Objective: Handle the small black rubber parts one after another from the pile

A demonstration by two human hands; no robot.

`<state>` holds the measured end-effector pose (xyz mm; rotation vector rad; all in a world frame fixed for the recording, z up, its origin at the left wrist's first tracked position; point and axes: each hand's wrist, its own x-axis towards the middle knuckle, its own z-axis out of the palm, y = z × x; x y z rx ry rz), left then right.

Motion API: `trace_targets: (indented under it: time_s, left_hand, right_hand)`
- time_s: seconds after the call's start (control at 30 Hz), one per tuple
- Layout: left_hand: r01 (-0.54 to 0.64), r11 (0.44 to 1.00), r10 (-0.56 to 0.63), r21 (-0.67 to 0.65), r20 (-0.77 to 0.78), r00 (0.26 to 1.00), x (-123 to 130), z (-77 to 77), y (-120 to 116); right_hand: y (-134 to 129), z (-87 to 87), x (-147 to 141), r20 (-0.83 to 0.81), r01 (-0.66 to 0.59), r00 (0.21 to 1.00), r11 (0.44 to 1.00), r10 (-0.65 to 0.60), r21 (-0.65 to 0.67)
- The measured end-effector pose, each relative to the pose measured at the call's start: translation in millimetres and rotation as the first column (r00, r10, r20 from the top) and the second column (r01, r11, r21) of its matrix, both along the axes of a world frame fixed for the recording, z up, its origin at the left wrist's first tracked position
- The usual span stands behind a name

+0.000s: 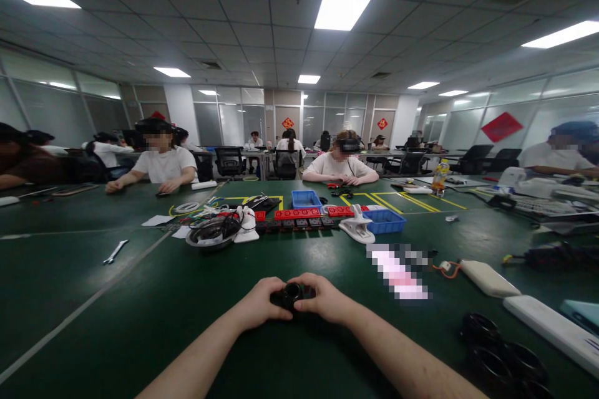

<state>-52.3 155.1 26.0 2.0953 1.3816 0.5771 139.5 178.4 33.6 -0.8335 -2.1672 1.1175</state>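
Near the middle of the green table (187, 299), a small black ring-shaped part (292, 291) is gripped from both sides, its round opening facing up. My left hand (264, 303) closes its thumb and fingers on the part's left side. On the right side, my right hand (325, 299) holds it with thumb and curled fingers. Dark material shows between the fingers of my right hand; its shape is partly hidden. Several similar black rings (489, 369) lie at the lower right, apart from my hands.
Ahead stand a blue bin (384, 222), another blue bin (306, 199), red socket strips (297, 214), a white clamp (358, 224) and a bowl of cables (213, 234). A wrench (115, 252) lies left; a white power bank (489, 278) lies right. People sit across the table.
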Motion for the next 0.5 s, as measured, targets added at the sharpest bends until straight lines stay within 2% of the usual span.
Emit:
trace_targets:
  time_s: [0.13, 0.2, 0.23, 0.27, 0.33, 0.4, 0.43, 0.5]
  left_hand:
    - [0.013, 1.0, -0.014, -0.017, -0.021, 1.0, -1, 1.4, -1]
    - [0.002, 1.0, -0.003, -0.001, -0.035, 0.999, 1, 2.3, -3]
    - [0.002, 1.0, -0.001, 0.003, -0.036, 0.999, 1, 2.5, -3]
    - [0.003, 1.0, -0.003, 0.006, -0.032, 0.999, 1, 2.5, -4]
    - [0.01, 1.0, -0.01, 0.006, -0.016, 1.0, 2, 2.2, -5]
    - [0.006, 1.0, -0.006, 0.009, -0.005, 1.0, 2, 1.7, -6]
    - [0.0, 1.0, 0.0, 0.011, -0.004, 1.0, 2, 1.5, -6]
    - [-0.011, 1.0, 0.011, 0.005, -0.005, 1.0, 1, 1.5, -5]
  right_hand:
    - [-6, 7.8, 1, 0.059, -0.027, 0.998, 0.999, 0.028, -0.023]
    - [-4, 26.0, 10, 0.065, 0.027, 0.998, 0.999, -0.024, -0.047]
    - [0, 39.2, 21, 0.053, 0.101, 0.994, 0.993, -0.097, -0.065]
    - [7, 54.2, 36, 0.023, 0.178, 0.984, 0.983, -0.177, -0.043]
    - [28, 84.4, 79, -0.032, 0.385, 0.923, 0.921, -0.383, 0.065]
    - [54, 105.0, 133, 0.041, 0.522, 0.845, 0.84, -0.533, 0.146]
    - [66, 109.2, 161, 0.137, 0.574, 0.786, 0.794, -0.603, 0.201]
    - [86, 104.2, 209, 0.302, 0.596, 0.688, 0.751, -0.66, 0.284]
